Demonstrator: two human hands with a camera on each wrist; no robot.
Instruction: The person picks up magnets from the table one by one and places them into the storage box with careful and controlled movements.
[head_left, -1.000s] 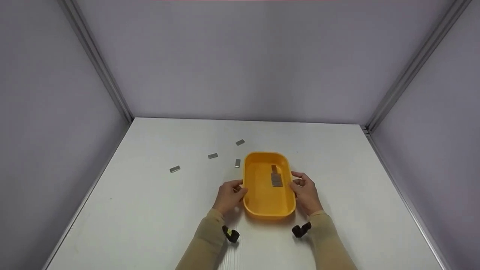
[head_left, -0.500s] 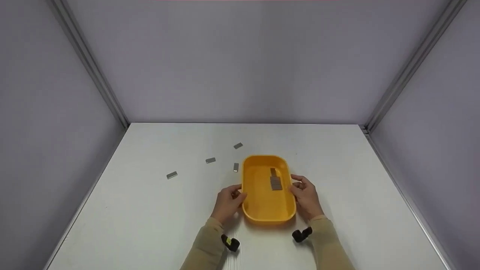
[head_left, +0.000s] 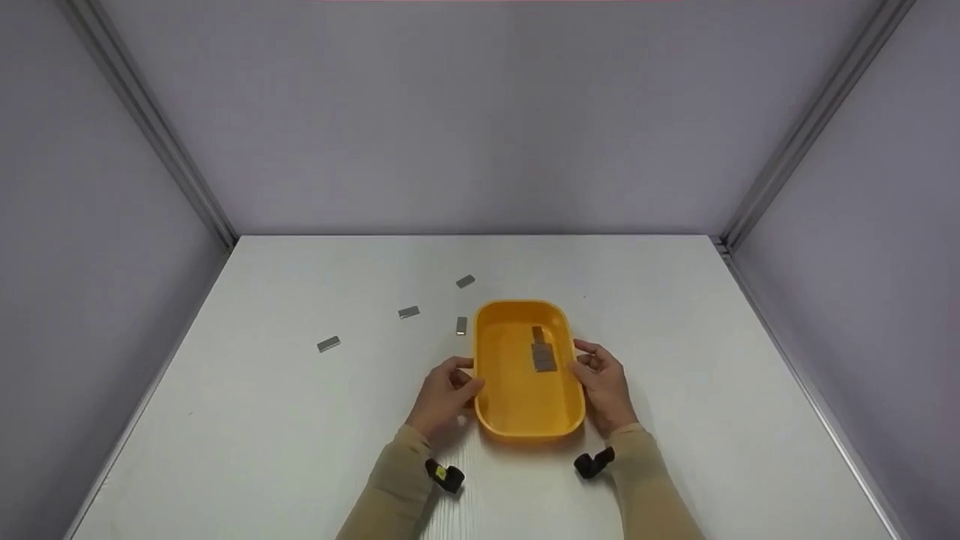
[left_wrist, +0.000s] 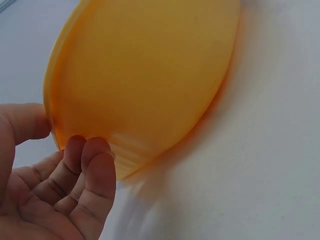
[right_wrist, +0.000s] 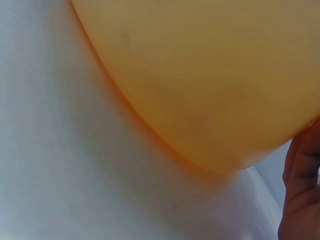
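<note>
My left hand (head_left: 444, 391) and right hand (head_left: 601, 382) grasp the long sides of the tray (head_left: 517, 401), thumbs at the rim, fingers curled on the outer walls. Tray: orange plastic, oval, shallow, sitting mid-table (head_left: 675, 337), nearer the front edge. Inside, toward its far end: a cluster of grey plates (head_left: 541, 352). Four more grey plates (head_left: 409, 312) lie on the table off its far-left corner.
</note>
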